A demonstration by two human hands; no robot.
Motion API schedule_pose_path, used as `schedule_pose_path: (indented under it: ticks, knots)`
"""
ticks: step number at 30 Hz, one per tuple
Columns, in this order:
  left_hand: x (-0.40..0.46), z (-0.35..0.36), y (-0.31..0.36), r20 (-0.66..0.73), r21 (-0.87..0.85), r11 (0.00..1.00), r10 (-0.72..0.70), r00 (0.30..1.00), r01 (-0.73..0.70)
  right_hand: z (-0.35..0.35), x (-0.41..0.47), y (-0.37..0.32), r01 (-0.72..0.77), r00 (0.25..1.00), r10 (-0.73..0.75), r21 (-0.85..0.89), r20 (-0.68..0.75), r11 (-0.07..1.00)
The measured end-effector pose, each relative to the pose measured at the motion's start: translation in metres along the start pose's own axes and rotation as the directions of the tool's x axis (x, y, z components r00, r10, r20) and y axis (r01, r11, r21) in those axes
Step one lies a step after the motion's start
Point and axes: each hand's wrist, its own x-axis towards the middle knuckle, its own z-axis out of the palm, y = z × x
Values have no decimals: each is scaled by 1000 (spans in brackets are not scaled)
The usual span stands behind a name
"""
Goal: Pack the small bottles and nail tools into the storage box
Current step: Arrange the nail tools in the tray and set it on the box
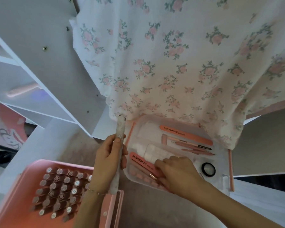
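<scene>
Left hand grips a long, rough white nail file upright. Right hand, fingers curled, presses a flat pink file into the translucent storage box; capped bottles fill the pink tray alongside.

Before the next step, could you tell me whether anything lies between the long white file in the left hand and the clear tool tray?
Nothing visible does: the left hand grips the white file upright beside the open tray's left rim.

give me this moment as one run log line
left hand: grips white glittery nail file upright | right hand: fingers on pink nail file in clear tray | small bottles in pink box
</scene>
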Motion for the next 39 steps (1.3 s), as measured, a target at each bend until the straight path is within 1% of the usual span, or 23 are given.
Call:
schedule_pose_path:
  ticks: [3,4,6,8,9,10,12,15,16,20,22,25,26,28,29,31,33,34,36,37,39]
  knots:
    - [-1,-1,-1,42,17,1000,19,999,-19,-6,0,-5,-31,999,31,-67,-8,997]
    - [-1,-1,-1,48,19,1000,23,999,-24,-7,-2,-6,-39,999,36,-122,-22,992]
    - [0,0,-2,41,5,1000,23,999,-24,-7,-5,-9,-53,999,50,-174,-20,983]
    - [0,1,-3,25,-1,1000,21,999,-21,-5,-7,-10,-78,997,73,-170,-34,982]
    - [0,2,-3,20,1,1000,20,1000,-20,-3,-9,-9,-86,996,85,-176,-15,981]
    - [-1,3,-3,16,3,1000,17,1000,-17,-6,-10,-9,-94,994,102,-178,39,979]
    - [-2,3,-2,13,22,1000,10,1000,-11,-12,-12,-7,-126,990,136,-208,34,970]
    - [-4,4,0,10,31,999,10,1000,-11,-4,-15,1,-138,986,146,-98,86,986]
    - [-5,5,1,8,16,1000,8,1000,-8,-3,-14,4,-151,982,156,-54,104,987]
    - [-7,7,1,-22,-88,996,-26,999,24,-1,-15,11,-197,977,188,89,105,976]
    - [-7,6,0,-26,-117,993,-39,999,36,0,-17,12,-198,980,192,137,60,970]
    - [-6,2,-2,-22,-138,989,-52,998,48,-3,-23,17,-132,990,140,209,-21,969]
    - [-5,1,-3,-15,-173,983,-69,998,65,-8,-25,20,-150,986,164,267,-31,952]
    - [-5,-1,-3,9,-280,952,-125,992,122,-19,-29,25,-216,967,252,443,-23,870]
    - [-5,-1,-3,19,-337,930,-147,989,145,-23,-30,28,-221,956,291,563,-36,796]
    - [-4,-1,-1,41,-451,874,-181,983,180,-28,-32,26,-132,936,339,797,-95,589]
    - [-3,1,2,82,-525,826,-190,978,204,-30,-30,15,-1,927,351,935,-132,355]
    - [-2,4,4,98,-530,824,-176,980,201,-29,-27,9,47,926,353,968,-135,248]
    - [-2,13,6,111,-508,843,-144,983,180,-23,-20,-4,73,926,364,993,-102,91]
    - [-1,18,7,105,-495,852,-136,985,170,-21,-15,-10,67,927,368,997,-76,38]
    - [-1,27,10,63,-474,869,-132,989,146,-15,-7,-21,57,921,386,998,-51,-4]
